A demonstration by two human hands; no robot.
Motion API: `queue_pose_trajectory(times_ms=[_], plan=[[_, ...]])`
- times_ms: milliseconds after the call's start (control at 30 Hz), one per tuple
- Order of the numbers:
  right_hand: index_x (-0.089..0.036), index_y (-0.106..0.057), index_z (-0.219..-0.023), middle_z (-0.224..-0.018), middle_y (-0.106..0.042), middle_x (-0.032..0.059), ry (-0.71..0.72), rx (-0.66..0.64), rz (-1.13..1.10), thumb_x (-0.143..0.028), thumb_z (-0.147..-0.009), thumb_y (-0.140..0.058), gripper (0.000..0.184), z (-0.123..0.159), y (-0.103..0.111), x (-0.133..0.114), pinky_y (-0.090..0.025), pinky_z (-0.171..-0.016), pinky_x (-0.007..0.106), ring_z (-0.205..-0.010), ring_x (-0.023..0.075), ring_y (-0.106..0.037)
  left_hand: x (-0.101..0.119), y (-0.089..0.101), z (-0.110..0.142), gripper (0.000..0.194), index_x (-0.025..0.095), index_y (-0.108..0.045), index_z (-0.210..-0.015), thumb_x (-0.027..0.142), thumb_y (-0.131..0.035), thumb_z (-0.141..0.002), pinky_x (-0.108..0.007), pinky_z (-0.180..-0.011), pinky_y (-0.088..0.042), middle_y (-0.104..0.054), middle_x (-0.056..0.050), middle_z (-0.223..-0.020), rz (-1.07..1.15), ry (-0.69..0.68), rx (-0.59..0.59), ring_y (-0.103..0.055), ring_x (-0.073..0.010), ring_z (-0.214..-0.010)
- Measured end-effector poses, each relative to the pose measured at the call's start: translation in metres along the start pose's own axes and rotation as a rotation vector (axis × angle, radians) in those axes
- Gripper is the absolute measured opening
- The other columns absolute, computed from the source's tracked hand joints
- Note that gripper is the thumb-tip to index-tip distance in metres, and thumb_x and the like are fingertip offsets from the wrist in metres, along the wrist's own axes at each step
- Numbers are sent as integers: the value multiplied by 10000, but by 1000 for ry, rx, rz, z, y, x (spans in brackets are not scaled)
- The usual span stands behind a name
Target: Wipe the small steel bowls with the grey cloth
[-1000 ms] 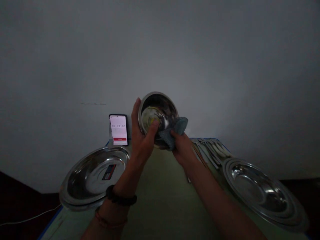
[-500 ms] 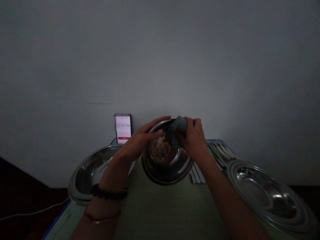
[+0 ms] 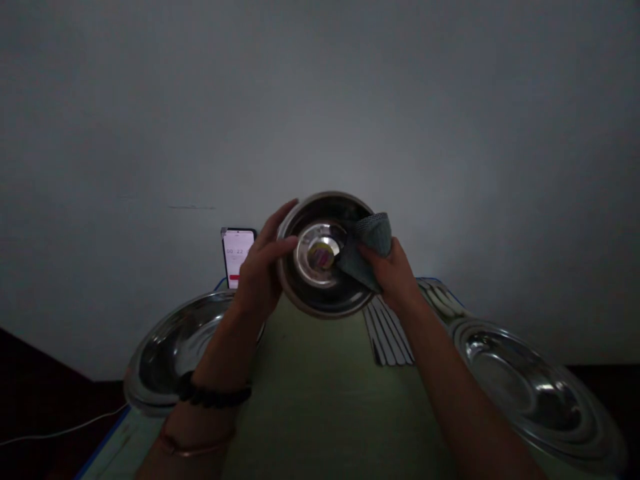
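Observation:
I hold a small steel bowl (image 3: 320,293) up above the table, its inside facing me, with a coloured sticker at its centre. My left hand (image 3: 260,273) grips the bowl's left rim, fingers curled over the edge. My right hand (image 3: 395,277) is closed on a folded grey cloth (image 3: 367,250) pressed against the inner right side of the bowl.
A wide steel plate (image 3: 175,353) lies on the table at the left, another steel plate (image 3: 530,393) at the right. Several pieces of cutlery (image 3: 390,330) lie side by side behind the bowl. A phone (image 3: 237,257) with a lit timer leans on the wall.
The bowl dropped low with its opening up half a second ago, then rose and tilted toward me again. The cloth stayed inside it at the right.

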State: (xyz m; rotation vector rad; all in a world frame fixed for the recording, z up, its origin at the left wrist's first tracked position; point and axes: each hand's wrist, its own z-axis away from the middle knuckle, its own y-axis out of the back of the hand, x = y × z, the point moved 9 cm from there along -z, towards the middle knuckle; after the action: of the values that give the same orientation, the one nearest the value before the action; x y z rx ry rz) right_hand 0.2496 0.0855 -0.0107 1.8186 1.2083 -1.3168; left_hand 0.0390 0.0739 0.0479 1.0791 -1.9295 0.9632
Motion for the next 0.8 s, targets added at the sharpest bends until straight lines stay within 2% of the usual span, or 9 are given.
queue_pose_trajectory(times_ms=[67,167,267,367,467,600,667,733,800], plan=[[-240,-397,-955,-977,-628,64,-108,44,-164,-397,-699,-623,376,4,-7,10,-534,-707,365,-891,218,-634,11,-5,2,714,340,-341,-1428,277,-584,-759,-469,-1007,-478,-559,-24,-1368,-56,-137,-4,-561,-290,-1212],[-245,-354,-967,-1060,-612,96,-146,131,-127,-378,-667,-660,449,15,-13,12,-538,-763,375,-935,223,-630,22,-10,7,807,385,-218,-1466,315,-647,-786,-451,-1098,-384,-404,5,-1500,-259,-335,62,-417,-266,-1348],[-241,-323,-967,-1061,-601,113,-82,164,20,-363,-613,-726,550,25,-17,2,-515,-809,391,-928,233,-616,35,-6,16,722,324,-374,-1411,308,-708,-771,-426,-1165,-273,-369,-4,-1517,-526,-514,219,-340,-266,-1391],[-244,-312,-946,-987,-599,94,0,123,150,-365,-607,-735,555,26,-19,-10,-496,-758,386,-892,244,-603,46,3,18,525,326,-475,-1343,279,-630,-844,-416,-1141,-326,-506,5,-1408,-647,-589,272,-453,-239,-1313],[-249,-337,-911,-891,-589,50,82,110,305,-357,-620,-720,493,22,-11,-23,-461,-688,365,-840,244,-587,53,7,13,485,314,-527,-1315,227,-619,-848,-386,-1077,-419,-599,11,-1319,-761,-564,194,-551,-219,-1218],[-238,-420,-839,-779,-577,0,203,33,456,-307,-638,-701,352,17,-3,-37,-401,-631,312,-740,198,-555,36,-13,7,506,289,-544,-1329,269,-637,-831,-376,-1026,-469,-643,-14,-1276,-856,-338,-230,-604,-246,-1157],[-231,-450,-811,-734,-570,-15,249,-37,468,-303,-657,-691,295,17,-6,-40,-388,-617,299,-693,174,-534,27,-18,9,485,285,-563,-1315,299,-630,-835,-388,-1027,-465,-651,-19,-1266,-859,-262,-366,-608,-260,-1153],[-223,-477,-800,-715,-576,-20,269,-65,419,-312,-665,-693,270,16,-7,-40,-405,-627,302,-677,165,-531,21,-14,8,470,282,-580,-1298,322,-634,-832,-405,-1014,-474,-659,-26,-1252,-799,-209,-376,-610,-270,-1148],[-213,-520,-824,-767,-622,-2,247,-24,281,-315,-647,-715,282,14,-4,-38,-451,-683,325,-728,178,-569,17,-5,4,492,289,-566,-1311,339,-639,-828,-426,-1000,-484,-654,-31,-1259,-643,-173,-304,-605,-283,-1153]])
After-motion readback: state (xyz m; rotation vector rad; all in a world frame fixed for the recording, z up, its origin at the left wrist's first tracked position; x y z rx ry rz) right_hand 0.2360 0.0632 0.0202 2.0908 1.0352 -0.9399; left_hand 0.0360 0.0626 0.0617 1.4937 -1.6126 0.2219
